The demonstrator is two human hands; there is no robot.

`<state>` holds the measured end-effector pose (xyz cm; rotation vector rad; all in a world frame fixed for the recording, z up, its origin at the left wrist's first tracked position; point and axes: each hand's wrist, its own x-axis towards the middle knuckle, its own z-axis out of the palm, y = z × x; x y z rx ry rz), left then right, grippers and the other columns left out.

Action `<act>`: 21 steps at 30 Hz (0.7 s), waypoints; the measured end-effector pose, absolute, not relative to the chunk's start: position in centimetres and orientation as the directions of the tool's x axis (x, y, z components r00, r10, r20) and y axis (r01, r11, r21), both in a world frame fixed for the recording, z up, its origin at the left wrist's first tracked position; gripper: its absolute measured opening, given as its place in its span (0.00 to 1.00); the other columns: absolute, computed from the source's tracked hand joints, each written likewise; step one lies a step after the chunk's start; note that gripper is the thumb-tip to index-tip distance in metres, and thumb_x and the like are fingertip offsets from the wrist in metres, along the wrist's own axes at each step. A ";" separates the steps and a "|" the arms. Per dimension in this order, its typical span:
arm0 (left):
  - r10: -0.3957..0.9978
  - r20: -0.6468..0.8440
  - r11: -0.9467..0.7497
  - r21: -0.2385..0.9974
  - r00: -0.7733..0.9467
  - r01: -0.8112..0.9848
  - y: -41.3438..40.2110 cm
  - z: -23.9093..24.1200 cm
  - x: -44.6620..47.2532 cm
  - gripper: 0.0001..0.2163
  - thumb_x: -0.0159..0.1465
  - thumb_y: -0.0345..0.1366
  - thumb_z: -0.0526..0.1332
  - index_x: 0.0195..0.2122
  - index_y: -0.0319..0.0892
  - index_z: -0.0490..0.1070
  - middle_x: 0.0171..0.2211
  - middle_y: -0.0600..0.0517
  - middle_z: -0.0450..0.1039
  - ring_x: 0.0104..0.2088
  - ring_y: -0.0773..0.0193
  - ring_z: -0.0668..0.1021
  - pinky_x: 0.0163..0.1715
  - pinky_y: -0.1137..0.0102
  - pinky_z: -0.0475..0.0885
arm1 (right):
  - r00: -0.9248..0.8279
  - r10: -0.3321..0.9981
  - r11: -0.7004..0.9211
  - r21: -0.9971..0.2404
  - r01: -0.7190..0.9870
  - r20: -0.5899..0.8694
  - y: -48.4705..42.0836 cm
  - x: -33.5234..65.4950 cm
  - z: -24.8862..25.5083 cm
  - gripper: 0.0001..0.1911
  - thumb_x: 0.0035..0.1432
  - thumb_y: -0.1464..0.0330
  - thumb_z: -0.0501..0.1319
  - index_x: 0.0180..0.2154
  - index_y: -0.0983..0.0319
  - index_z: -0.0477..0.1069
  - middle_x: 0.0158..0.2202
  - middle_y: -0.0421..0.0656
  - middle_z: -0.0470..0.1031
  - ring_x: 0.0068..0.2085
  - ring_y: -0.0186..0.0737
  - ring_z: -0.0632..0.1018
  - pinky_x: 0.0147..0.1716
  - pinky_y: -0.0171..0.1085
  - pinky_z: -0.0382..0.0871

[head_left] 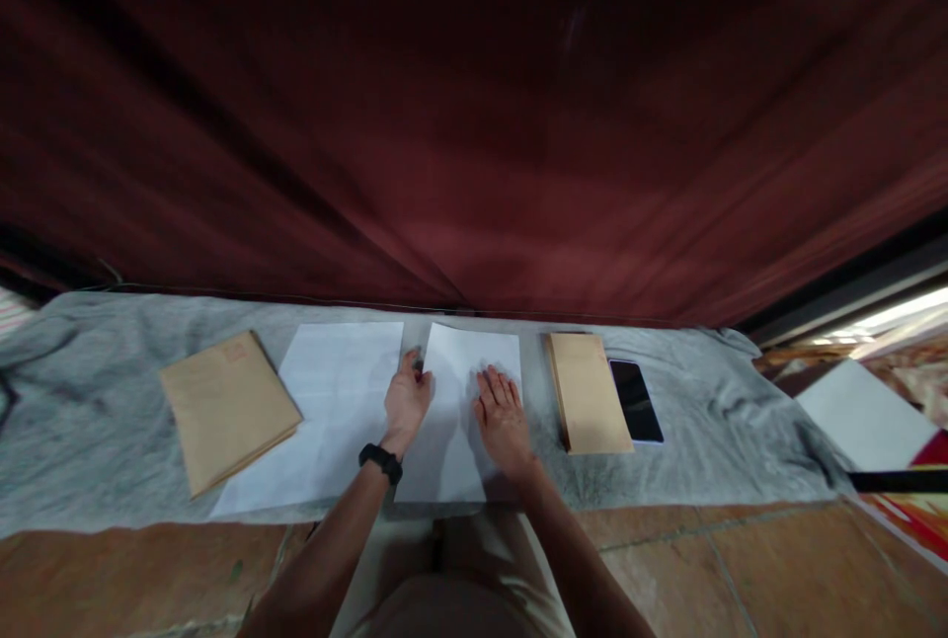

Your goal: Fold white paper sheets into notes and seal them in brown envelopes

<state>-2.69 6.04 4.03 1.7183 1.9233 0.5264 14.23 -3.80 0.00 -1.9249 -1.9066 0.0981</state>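
Observation:
A white sheet of paper [455, 352], perhaps folded, lies in front of me on the grey cloth. My right hand [504, 421] rests flat on its right part, fingers stretched out. At the sheet's left edge is my left hand [409, 401], turned on its side with its fingers curled in. A dark spot shows between its thumb and forefinger; whether it is a small object or shadow is unclear. Left of that hand lies more white paper [333, 391], partly covered by a stack of brown envelopes [226, 401].
Right of the sheet, a second stack of brown envelopes [592, 391] lies beside a phone [635, 401] with a dark screen. The grey cloth [711, 421] covers the long work surface. A dark red curtain-like sheet [474, 174] hangs behind it. Tiled floor [667, 569] shows below.

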 end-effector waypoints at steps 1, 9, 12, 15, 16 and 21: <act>0.991 -0.114 0.127 0.588 -0.074 0.799 6.0 4.1 -2.6 0.23 0.68 0.35 0.57 0.64 0.40 0.63 0.39 0.47 0.80 0.42 0.54 0.82 0.41 0.66 0.73 | 0.050 0.967 0.039 -0.341 0.939 0.250 -3.5 14.0 0.1 0.26 0.73 0.66 0.49 0.69 0.63 0.61 0.72 0.50 0.59 0.72 0.50 0.60 0.70 0.53 0.53; 0.999 -0.006 0.042 0.525 -0.045 0.850 5.2 3.9 -2.6 0.24 0.67 0.30 0.56 0.65 0.38 0.62 0.44 0.43 0.79 0.46 0.53 0.81 0.46 0.62 0.74 | 0.058 0.960 0.021 -0.280 0.960 0.274 -2.7 13.6 -0.6 0.25 0.74 0.65 0.50 0.69 0.61 0.61 0.72 0.51 0.58 0.71 0.51 0.61 0.69 0.54 0.53; 0.964 0.252 -0.192 0.444 0.083 0.875 4.6 3.3 -1.8 0.22 0.69 0.30 0.53 0.64 0.34 0.63 0.53 0.36 0.74 0.56 0.49 0.76 0.56 0.55 0.71 | 0.066 0.961 0.012 -0.279 0.960 0.268 -2.3 13.5 -0.8 0.25 0.75 0.65 0.49 0.68 0.61 0.62 0.71 0.50 0.60 0.71 0.50 0.62 0.69 0.53 0.52; 0.866 0.383 -0.461 0.365 0.321 0.809 4.2 2.2 -0.2 0.22 0.72 0.33 0.49 0.66 0.36 0.62 0.65 0.38 0.66 0.68 0.49 0.66 0.65 0.53 0.64 | 0.062 0.956 0.023 -0.284 0.958 0.287 -1.2 13.3 -0.8 0.24 0.75 0.68 0.47 0.68 0.64 0.63 0.70 0.50 0.62 0.70 0.48 0.62 0.70 0.51 0.51; 0.844 0.375 -0.511 0.347 0.384 0.786 4.2 1.8 0.4 0.23 0.73 0.34 0.48 0.67 0.37 0.62 0.67 0.40 0.64 0.70 0.51 0.62 0.67 0.53 0.62 | 0.056 0.955 0.030 -0.280 0.960 0.292 -0.7 13.2 -0.9 0.25 0.75 0.69 0.46 0.68 0.65 0.63 0.70 0.50 0.62 0.71 0.47 0.62 0.70 0.50 0.50; 0.865 0.239 -0.496 0.274 0.441 0.824 5.0 -0.5 1.6 0.26 0.75 0.43 0.45 0.69 0.37 0.61 0.70 0.41 0.59 0.72 0.50 0.58 0.70 0.51 0.56 | 0.035 0.949 0.040 -0.230 0.972 0.313 1.2 14.1 -1.5 0.25 0.73 0.71 0.47 0.68 0.65 0.62 0.70 0.51 0.61 0.71 0.47 0.62 0.70 0.50 0.51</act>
